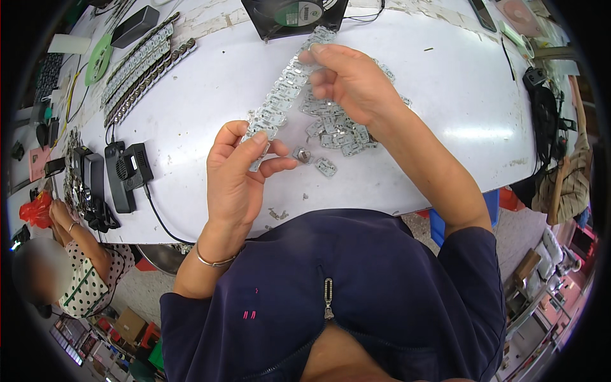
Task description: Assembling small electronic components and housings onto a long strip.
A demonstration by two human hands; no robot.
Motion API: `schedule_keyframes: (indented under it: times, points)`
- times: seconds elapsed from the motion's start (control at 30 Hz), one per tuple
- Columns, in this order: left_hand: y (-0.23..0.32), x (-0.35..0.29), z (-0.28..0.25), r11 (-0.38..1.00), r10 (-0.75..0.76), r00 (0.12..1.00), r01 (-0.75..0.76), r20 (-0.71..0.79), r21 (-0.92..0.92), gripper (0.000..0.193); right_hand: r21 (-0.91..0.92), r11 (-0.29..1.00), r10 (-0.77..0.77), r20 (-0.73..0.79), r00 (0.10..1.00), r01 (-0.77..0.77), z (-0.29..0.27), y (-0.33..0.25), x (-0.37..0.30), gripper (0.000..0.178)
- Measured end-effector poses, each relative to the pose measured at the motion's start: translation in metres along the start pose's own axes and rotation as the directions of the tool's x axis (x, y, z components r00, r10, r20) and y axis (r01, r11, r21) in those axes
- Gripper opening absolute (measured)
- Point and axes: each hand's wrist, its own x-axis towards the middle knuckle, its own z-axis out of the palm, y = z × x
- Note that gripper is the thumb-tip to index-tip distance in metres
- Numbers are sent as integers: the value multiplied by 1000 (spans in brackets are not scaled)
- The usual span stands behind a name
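A long strip of overlapping small metal plates (280,94) slants up and away from me above the white table. My left hand (238,169) pinches its near end between thumb and fingers. Close to the far end, my right hand (353,79) grips the same strip with thumb and forefinger, its other fingers curled. Beneath and right of the strip lies a pile of loose small metal plates (337,124), partly hidden by my right hand. Nearer to me, a single plate (326,167) and a small piece with a round metal part (303,155) lie apart from the pile.
A black fan (294,16) stands at the table's far edge. Finished-looking rows of similar strips (143,63) lie at the far left, beside a black box (135,27). A black device with a cable (127,172) sits left. Another person (70,274) works at the left edge.
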Motion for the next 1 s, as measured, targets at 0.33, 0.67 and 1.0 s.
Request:
schedule_keyframes:
  times: [0.33, 0.67, 1.0]
  points:
    - [5, 1, 0, 999, 42, 999, -42, 10, 16, 11, 31, 999, 7, -20, 1000, -7, 8, 2, 8, 26]
    - [2, 2, 0, 997, 69, 996, -70, 54, 16, 11, 168, 984, -46, -59, 997, 55, 5, 6, -5, 28]
    - [7, 4, 0, 997, 68, 998, -68, 20, 36, 11, 124, 992, 41, -38, 998, -36, 11, 6, 12, 26]
